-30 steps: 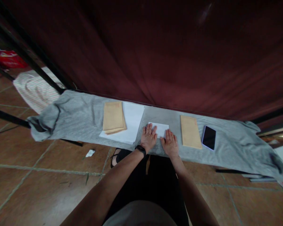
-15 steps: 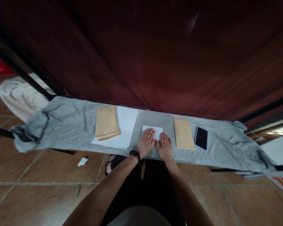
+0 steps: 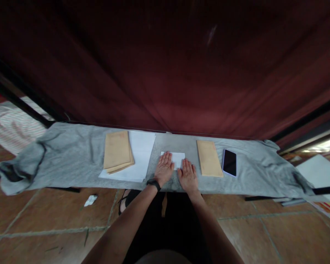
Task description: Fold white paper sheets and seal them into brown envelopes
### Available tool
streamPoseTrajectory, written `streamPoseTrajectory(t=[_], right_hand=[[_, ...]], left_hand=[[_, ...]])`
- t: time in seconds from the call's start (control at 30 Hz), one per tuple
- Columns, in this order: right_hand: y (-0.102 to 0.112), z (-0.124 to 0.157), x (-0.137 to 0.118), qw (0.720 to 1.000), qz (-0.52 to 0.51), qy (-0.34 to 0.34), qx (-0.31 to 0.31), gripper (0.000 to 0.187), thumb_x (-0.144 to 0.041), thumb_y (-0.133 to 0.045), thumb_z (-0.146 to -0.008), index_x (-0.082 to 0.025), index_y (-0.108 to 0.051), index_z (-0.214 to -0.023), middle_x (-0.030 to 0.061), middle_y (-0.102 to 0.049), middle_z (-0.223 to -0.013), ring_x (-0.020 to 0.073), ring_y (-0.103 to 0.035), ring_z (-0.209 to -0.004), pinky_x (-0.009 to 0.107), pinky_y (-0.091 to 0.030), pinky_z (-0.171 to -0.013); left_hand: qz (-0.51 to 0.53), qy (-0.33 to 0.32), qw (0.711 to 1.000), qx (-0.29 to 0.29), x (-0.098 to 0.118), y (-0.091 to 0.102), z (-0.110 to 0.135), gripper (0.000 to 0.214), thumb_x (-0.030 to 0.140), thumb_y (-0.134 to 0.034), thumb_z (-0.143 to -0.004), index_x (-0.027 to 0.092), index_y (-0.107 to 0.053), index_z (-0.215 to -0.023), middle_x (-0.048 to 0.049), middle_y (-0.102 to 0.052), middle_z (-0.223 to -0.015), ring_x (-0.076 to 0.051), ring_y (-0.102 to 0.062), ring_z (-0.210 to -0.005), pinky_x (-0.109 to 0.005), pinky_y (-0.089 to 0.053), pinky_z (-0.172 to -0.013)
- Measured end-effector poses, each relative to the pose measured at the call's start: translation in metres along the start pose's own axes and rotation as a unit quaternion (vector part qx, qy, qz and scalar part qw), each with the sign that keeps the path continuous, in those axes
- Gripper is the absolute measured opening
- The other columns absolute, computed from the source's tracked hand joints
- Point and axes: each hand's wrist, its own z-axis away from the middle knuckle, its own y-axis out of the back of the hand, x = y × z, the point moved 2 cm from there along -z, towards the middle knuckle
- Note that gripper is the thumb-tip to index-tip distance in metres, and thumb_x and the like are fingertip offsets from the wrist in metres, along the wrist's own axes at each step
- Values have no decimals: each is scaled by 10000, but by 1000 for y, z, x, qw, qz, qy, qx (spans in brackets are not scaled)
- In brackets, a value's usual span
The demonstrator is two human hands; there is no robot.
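Observation:
A small folded white sheet of paper [image 3: 178,157] lies on the grey cloth [image 3: 79,154] in front of me. My left hand [image 3: 164,169] rests flat over the paper's left part, fingers stretched out. At the paper's lower right edge my right hand [image 3: 188,176] lies flat, its fingers extended. Left of my hands, several brown envelopes [image 3: 116,149] sit on larger white sheets [image 3: 141,146]. On the right another brown envelope [image 3: 209,158] lies flat, nearest to my right hand.
A phone [image 3: 230,162] with a dark screen lies right of the single envelope. A dark red curtain [image 3: 159,80] hangs behind the narrow cloth-covered surface. A striped cloth [image 3: 13,121] is at the far left. A crumpled white scrap [image 3: 90,200] lies on the tiled floor [image 3: 57,212].
My hands have moved slightly apart, uncovering more of the paper between them. The right hand has slid toward the paper's lower right edge. The whole view has shifted a little.

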Motion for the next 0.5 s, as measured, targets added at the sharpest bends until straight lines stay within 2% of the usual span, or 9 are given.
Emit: streamPoseTrajectory(t=[0.27,0.43,0.5], right_hand=[[1,1,-1,1000,-5,-5,5,564,-349,-337,-1035,-52,-376,-1513,187,-451,-1524,291,-416,-1403,468,-267,-1156],[5,0,-2,1000,-27,-16,2,540,-332,-315,-1038,-84,-395,-1510,176,-454,-1524,282,-415,-1409,473,-277,-1153],[7,0,-1,999,-40,-19,-4,526,-316,-293,-1041,-97,-411,-1504,168,-462,-1520,271,-417,-1411,470,-280,-1154]], left_hand=[[-18,57,998,0,-13,6,15,648,398,-314,-1010,57,-254,-1559,-158,-274,-1620,-242,-192,-1524,-424,-187,-1242],[-27,55,998,6,-14,12,24,647,412,-336,-1007,44,-301,-1538,-188,-302,-1601,-272,-213,-1517,-469,-204,-1233],[-30,34,999,3,-12,15,28,612,387,-341,-1011,56,-337,-1525,-191,-326,-1591,-278,-227,-1513,-493,-208,-1229]])
